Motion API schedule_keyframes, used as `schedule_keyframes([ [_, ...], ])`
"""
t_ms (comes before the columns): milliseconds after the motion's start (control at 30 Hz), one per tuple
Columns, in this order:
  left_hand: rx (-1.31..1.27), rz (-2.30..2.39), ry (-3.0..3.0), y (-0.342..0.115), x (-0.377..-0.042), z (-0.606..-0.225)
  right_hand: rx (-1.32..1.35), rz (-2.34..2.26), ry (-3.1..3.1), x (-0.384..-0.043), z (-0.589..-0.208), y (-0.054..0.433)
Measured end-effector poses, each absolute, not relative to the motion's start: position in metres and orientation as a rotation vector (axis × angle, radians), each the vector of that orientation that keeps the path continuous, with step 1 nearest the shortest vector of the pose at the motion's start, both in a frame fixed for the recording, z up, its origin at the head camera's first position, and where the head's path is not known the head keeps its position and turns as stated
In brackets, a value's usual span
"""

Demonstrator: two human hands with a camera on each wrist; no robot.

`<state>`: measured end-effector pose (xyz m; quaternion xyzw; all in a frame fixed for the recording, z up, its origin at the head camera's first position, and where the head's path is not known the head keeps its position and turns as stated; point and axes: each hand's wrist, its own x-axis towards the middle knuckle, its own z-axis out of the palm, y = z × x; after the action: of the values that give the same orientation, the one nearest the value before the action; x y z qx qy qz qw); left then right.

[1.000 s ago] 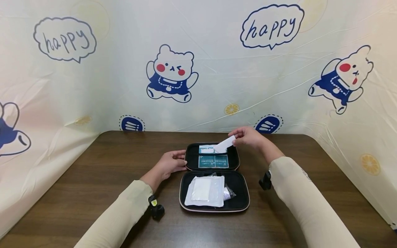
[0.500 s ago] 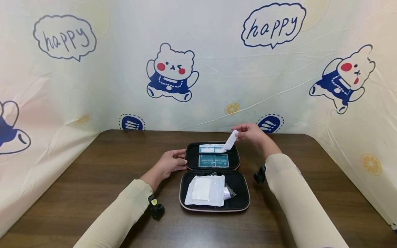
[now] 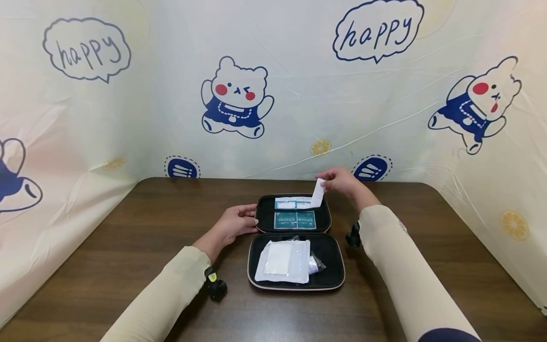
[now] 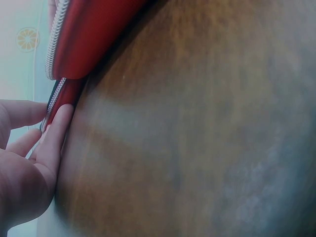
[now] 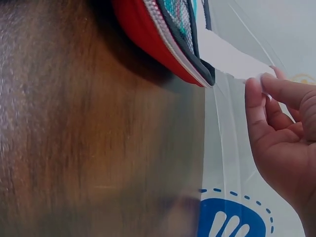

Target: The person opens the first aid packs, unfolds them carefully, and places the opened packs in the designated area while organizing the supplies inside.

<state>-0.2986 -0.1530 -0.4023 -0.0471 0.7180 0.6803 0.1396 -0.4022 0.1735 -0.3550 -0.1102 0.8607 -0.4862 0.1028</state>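
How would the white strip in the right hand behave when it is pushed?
The white strip looks thin and paper-like, so it is probably light. With the right hand pinching only one end, it may buckle if pushed against the case.

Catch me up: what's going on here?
A person's right hand pinches a white strip at the far half of an open zip case. The left hand holds that half's left edge. Teal packets lie in the far half, a white packet in the near one. The case rests on a brown table.
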Motion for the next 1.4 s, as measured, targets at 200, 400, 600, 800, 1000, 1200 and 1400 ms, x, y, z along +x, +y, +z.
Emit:
schedule_keyframes([
  [200,-0.138,1.973,2.076,-0.154,-0.301,-0.403,-0.377,-1.293,2.590,-0.399,-0.355,0.167],
  [400,-0.140,1.975,2.073,-0.154,-0.301,-0.404,-0.433,-1.188,2.603,-0.396,-0.358,0.163],
  [600,-0.130,1.979,2.074,-0.154,-0.301,-0.403,-0.510,-1.100,2.622,-0.392,-0.359,0.158],
  [800,-0.131,1.978,2.070,-0.154,-0.300,-0.402,-0.584,-1.020,2.637,-0.387,-0.359,0.153],
  [1000,-0.128,1.973,2.079,-0.154,-0.299,-0.401,-0.612,-0.950,2.661,-0.382,-0.361,0.151],
  [1200,-0.126,1.967,2.086,-0.153,-0.298,-0.404,-0.637,-0.772,2.735,-0.380,-0.364,0.149],
  [1400,-0.124,1.971,2.090,-0.153,-0.298,-0.405,-0.695,-0.639,2.788,-0.380,-0.365,0.145],
])
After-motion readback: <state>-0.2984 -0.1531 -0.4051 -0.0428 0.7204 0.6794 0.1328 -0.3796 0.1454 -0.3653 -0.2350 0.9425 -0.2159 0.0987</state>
